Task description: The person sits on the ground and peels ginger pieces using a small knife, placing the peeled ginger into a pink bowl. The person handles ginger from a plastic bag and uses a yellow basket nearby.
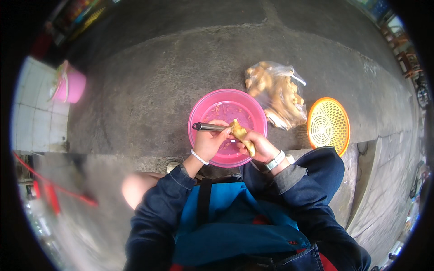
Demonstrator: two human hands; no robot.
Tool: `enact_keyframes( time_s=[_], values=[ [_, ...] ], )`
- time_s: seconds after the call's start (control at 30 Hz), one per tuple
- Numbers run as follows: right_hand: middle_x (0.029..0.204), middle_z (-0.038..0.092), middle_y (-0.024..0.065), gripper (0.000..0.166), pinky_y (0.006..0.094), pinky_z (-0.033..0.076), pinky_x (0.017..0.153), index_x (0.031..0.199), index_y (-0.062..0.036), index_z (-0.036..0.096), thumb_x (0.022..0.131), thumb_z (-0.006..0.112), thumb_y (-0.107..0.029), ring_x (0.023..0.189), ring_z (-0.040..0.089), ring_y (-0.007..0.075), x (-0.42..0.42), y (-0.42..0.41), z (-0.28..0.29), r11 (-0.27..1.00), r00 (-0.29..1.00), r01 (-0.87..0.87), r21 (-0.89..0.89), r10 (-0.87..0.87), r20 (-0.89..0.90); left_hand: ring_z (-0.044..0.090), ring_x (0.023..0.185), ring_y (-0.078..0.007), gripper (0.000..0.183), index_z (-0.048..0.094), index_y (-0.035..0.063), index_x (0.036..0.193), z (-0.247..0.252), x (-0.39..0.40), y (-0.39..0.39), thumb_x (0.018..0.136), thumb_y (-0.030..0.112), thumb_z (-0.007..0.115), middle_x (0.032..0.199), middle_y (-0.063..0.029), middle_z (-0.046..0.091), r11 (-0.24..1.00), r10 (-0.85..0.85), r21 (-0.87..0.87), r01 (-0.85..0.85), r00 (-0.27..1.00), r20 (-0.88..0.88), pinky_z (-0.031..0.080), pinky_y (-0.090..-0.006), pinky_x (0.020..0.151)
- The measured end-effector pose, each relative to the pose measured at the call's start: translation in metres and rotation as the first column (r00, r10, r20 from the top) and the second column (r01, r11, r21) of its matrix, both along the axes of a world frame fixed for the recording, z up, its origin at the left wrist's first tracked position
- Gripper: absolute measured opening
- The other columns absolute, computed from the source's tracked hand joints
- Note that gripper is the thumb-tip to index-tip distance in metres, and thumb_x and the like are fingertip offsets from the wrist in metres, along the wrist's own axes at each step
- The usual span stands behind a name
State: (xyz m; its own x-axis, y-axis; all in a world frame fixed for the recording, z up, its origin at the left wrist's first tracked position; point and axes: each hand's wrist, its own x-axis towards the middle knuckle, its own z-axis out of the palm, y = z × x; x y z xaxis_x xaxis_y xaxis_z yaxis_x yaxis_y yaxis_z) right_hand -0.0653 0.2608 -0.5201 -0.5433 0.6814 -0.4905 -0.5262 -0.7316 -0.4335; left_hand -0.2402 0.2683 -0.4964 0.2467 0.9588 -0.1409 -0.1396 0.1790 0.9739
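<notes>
My left hand point(211, 139), with a beaded bracelet at its wrist, is closed round a metal-handled kitchen tool point(208, 127); the tool's working end is hidden by the fingers and cannot be made out. A knobbly piece of ginger root point(241, 133) is gripped by my right hand point(259, 145), which wears a pale watch. The left fingertips touch or nearly touch the ginger's upper part. Both hands are over a pink plastic basin point(198, 108) with small scraps on its bottom.
Behind the basin, to the right, a clear plastic bag of ginger point(278, 93) lies on the concrete floor. An orange-rimmed yellow plastic colander point(328, 123) stands by my right knee. Far left is a pink bucket point(73, 84) beside white tiles. A step edge runs under the basin's near side.
</notes>
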Motion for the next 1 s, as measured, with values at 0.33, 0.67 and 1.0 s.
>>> enact_keyframes(
  time_s=[0.33,0.67,1.0],
  values=[
    [0.066,0.044,-0.0028,0.033,0.0172,0.028,0.041,0.112,-0.0022,0.046,0.079,0.048,-0.004,0.049,0.037,0.003,-0.002,-0.005,0.008,0.976,0.956,-0.146,0.162,0.097,0.276,0.056,0.071,-0.0078,0.011,0.055,0.0014,0.09,0.002,-0.006,-0.001,0.08,0.003,0.059,0.078,-0.0039,0.06,0.982,0.027,0.191,0.011,0.981,-0.192,0.046,-0.0201,0.064],
    [0.079,0.051,-0.0018,0.04,0.017,0.033,0.047,0.122,-0.0023,0.04,0.084,0.049,-0.01,0.056,0.041,0.0036,-0.004,-0.01,0.011,0.94,0.902,-0.216,0.263,0.089,0.423,0.057,0.071,-0.0079,0.01,0.057,0.0014,0.089,-0.015,-0.006,0.002,0.079,0.004,0.059,0.08,-0.0034,0.06,0.982,0.059,0.191,-0.003,0.956,-0.286,0.046,-0.0212,0.063],
    [0.099,0.057,0.0151,0.046,0.0286,0.041,0.083,0.121,0.0032,0.04,0.077,0.052,-0.002,0.096,0.054,0.019,-0.006,-0.014,-0.002,0.762,0.725,-0.348,0.547,-0.151,0.672,0.057,0.071,-0.0087,0.012,0.056,0.0008,0.09,-0.017,-0.009,0.009,0.079,0.003,0.059,0.076,-0.0047,0.06,0.978,0.08,0.205,-0.036,0.974,-0.21,0.047,-0.0227,0.064]
  ],
)
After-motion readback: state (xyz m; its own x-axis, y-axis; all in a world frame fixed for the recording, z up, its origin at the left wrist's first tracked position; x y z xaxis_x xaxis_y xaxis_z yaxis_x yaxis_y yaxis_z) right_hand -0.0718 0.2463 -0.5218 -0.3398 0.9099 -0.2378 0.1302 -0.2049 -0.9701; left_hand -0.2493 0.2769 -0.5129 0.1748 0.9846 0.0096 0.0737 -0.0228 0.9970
